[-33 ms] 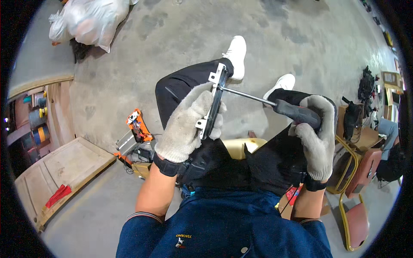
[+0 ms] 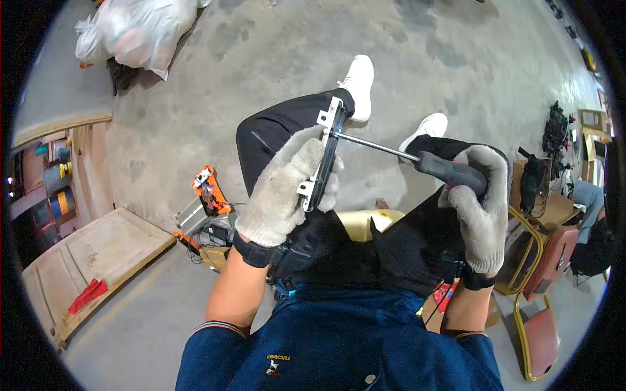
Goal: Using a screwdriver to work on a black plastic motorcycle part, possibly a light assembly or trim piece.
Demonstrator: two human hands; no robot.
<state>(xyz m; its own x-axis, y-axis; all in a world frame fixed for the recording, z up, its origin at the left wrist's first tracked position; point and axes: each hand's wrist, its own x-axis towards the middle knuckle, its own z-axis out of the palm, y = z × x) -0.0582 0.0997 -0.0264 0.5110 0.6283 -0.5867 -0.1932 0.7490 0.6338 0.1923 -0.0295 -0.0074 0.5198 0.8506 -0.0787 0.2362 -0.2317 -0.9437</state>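
Both my hands wear off-white knitted gloves. In my left hand [image 2: 287,179] is a narrow black bar with a silver metal bracket [image 2: 324,159], held at a slant above my left thigh. White tabs with holes stick out near both ends of the bracket. My right hand [image 2: 481,205] is wrapped round the dark handle of a screwdriver [image 2: 450,171]. Its steel shaft points left, and the tip meets the bar near its upper end. The exact contact at the tip is too small to make out. Fingers of the left glove are partly hidden behind the bar.
Orange and black device parts with cables [image 2: 212,195] lie on the floor to the left. Beyond them is a wooden panel [image 2: 111,254] with a red cloth [image 2: 89,296]. A white plastic bag [image 2: 147,36] sits far left. Chairs with gold frames [image 2: 541,332] stand at the right.
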